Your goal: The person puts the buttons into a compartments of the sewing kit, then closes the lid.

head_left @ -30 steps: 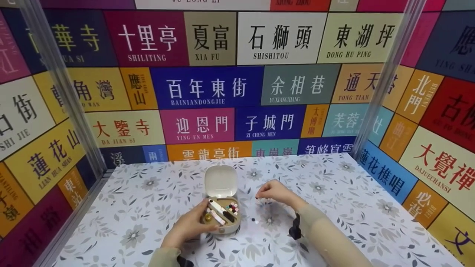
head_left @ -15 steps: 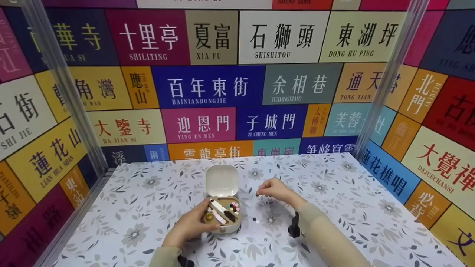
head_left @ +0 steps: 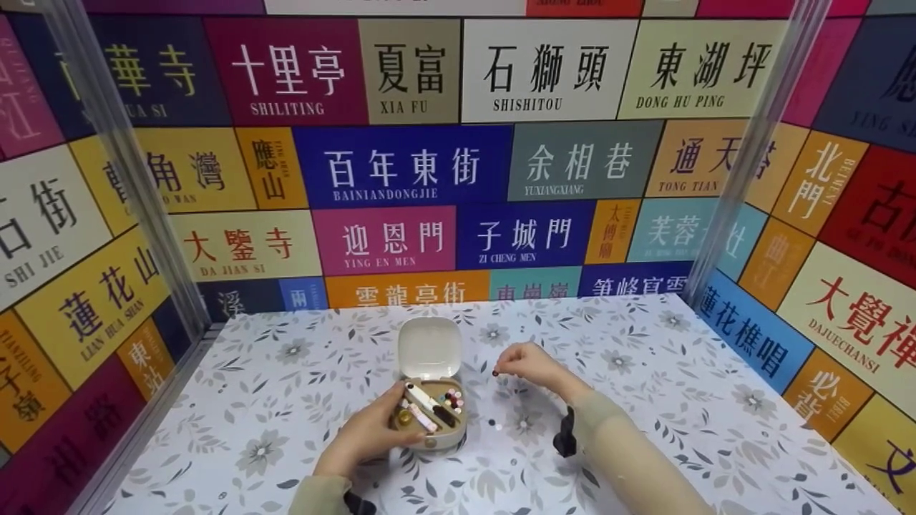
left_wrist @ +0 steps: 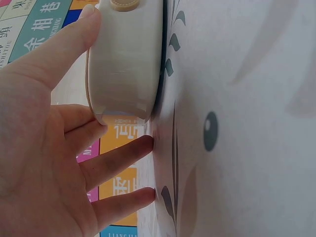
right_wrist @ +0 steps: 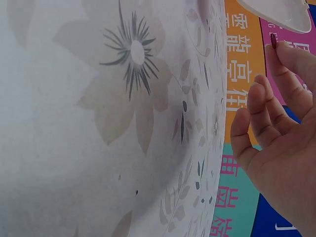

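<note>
I had the left hand (head_left: 366, 432) angled in from the near side, gripping the case (head_left: 449, 442) with its thumb at the front rim; two other fingers spread near the table (head_left: 286, 422). A pen (head_left: 427, 400) and beads (head_left: 454, 402) lay inside. The right hand (head_left: 534, 365), above the table, pinched a dark red bead (right_wrist: 273, 40) at thumb and forefinger tips, remaining fingers loosely curled. I placed that bead right of the case, apart from its raised lid (head_left: 429, 347). Tabletop stretched between; the far edge met the wall (head_left: 401, 166).
</note>
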Demonstrator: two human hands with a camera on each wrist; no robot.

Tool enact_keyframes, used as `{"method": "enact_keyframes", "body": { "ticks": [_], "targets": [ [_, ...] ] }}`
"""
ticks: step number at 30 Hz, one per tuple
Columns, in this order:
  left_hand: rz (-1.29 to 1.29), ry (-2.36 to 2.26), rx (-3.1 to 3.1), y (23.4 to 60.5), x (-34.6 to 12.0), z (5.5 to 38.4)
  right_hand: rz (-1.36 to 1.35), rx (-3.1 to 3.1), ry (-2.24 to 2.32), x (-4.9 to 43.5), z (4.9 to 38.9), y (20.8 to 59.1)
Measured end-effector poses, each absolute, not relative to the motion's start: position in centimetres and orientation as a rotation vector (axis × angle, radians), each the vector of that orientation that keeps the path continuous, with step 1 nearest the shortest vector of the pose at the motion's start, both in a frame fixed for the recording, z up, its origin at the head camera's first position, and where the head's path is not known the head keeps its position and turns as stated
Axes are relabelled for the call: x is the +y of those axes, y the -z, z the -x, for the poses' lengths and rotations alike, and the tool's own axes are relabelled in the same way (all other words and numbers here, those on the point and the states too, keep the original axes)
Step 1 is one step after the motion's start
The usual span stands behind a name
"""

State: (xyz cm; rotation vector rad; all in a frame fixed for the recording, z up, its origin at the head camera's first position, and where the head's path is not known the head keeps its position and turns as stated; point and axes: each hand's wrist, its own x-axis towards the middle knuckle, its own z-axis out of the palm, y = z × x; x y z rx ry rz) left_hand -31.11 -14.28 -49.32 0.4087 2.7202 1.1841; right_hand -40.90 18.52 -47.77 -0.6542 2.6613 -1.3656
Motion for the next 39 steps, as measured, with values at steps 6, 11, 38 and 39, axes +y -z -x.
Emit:
{"method": "enact_keyframes", "body": {
  "ticks": [6, 11, 38, 39],
  "targets": [
    [-0.405, -1.155, 2.726, 49.3, -14.3, 31.2, 0.625, 2.664, 1.329, 18.2, 41.2, 47.9],
    [-0.451, -1.146, 2.747, 49.2, -14.3, 31.1, 0.629, 2.660, 1.331, 17.8, 41.3, 47.9],
    [-0.441, -1.170, 2.741, 49.4, -14.3, 31.2, 0.782, 2.613, 1.433, 12.6, 40.7, 48.5],
    [-0.434, -1.174, 2.735, 49.3, -14.3, 31.2, 0.795, 2.612, 1.437, 12.3, 40.7, 48.5]
  ]
}}
